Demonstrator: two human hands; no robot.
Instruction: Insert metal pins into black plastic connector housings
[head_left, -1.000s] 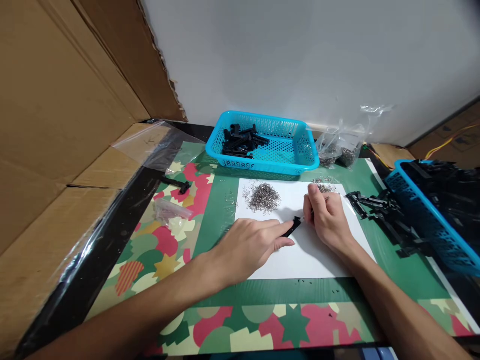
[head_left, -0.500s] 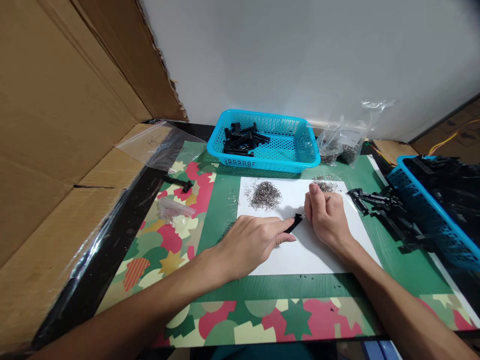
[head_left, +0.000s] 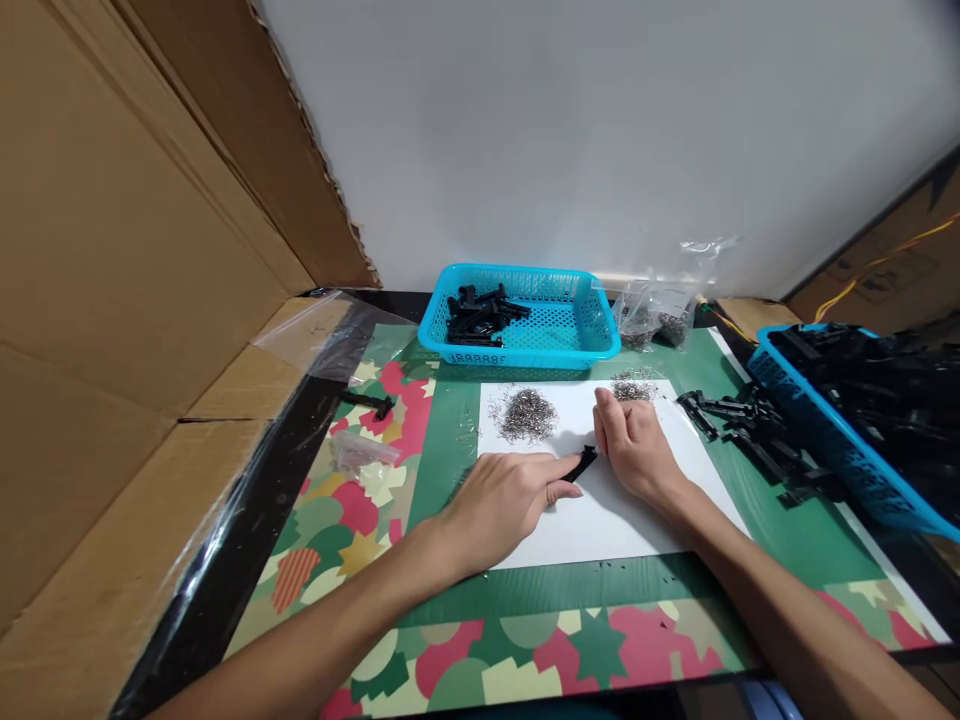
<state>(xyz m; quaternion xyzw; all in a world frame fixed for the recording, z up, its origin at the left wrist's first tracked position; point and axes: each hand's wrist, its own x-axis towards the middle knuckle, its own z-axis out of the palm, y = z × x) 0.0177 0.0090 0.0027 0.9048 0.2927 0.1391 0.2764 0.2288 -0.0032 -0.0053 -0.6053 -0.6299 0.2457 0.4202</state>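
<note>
My left hand (head_left: 506, 500) pinches a small black plastic part (head_left: 583, 463) between thumb and forefinger, low over a white sheet of paper (head_left: 592, 540). The far end of the part points toward my right hand (head_left: 637, 448), which is closed in a fist with the thumb up. Whatever that fist grips is hidden by its fingers. Just beyond my left hand lies a pile of tiny bent metal pieces (head_left: 527, 415). A smaller metal pile (head_left: 634, 387) sits behind my right hand.
A blue basket (head_left: 517, 358) with black parts stands at the back. Plastic bags of metal pieces (head_left: 656, 322) are beside it. Loose black parts (head_left: 757, 435) and a second blue basket (head_left: 832, 440) lie right. A single black part (head_left: 367, 402) and small bag (head_left: 364, 452) lie left.
The view has shifted, so the table things sit lower in the picture. My left hand keeps its pinch on the black part; my right fist stays close to the part's end.
</note>
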